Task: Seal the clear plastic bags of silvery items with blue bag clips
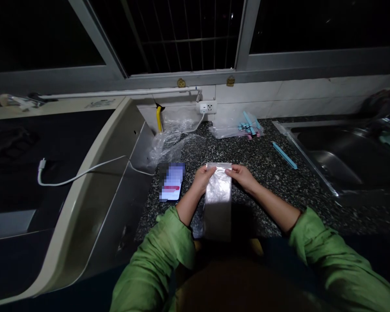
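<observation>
A long, narrow clear plastic bag (218, 200) lies lengthwise on the dark speckled countertop (266, 173) in front of me. My left hand (203, 177) pinches the bag's far left corner. My right hand (242, 175) pinches the far right corner. Both hands are closed on the bag's top edge, a few centimetres apart. Green sleeves cover both forearms.
A phone (172, 181) lies left of the bag, with a white cable (84, 172) running over a washing machine (52, 173). Crumpled clear plastic (172, 138) and a bag of blue strips (247, 126) lie at the back. One blue strip (284, 155) lies beside the steel sink (338, 156).
</observation>
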A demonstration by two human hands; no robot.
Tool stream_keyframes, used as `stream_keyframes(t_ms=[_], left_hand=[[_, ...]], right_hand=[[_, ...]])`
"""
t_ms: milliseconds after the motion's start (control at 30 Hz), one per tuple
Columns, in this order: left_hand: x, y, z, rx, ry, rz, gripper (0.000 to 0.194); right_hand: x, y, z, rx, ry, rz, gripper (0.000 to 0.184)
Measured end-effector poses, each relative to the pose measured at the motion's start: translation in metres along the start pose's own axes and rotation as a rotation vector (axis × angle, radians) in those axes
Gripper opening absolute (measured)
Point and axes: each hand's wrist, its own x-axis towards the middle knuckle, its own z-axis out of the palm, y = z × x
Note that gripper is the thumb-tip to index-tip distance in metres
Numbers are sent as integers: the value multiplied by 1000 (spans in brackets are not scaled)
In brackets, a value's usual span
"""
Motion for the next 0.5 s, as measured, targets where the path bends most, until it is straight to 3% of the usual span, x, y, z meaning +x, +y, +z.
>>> stream_keyframes(t_ms=[100, 200, 500], left_hand=[[-3, 9, 0, -66, 120, 79, 48], [-3, 16, -1, -130, 165, 98, 47], [-2, 25, -6, -236, 231, 127, 43]], right_hand=[[-13, -1, 10, -61, -140, 129, 49], [-24, -2, 18, -71, -252, 249, 49], [-49, 9, 19, -72, -280, 327, 50]])
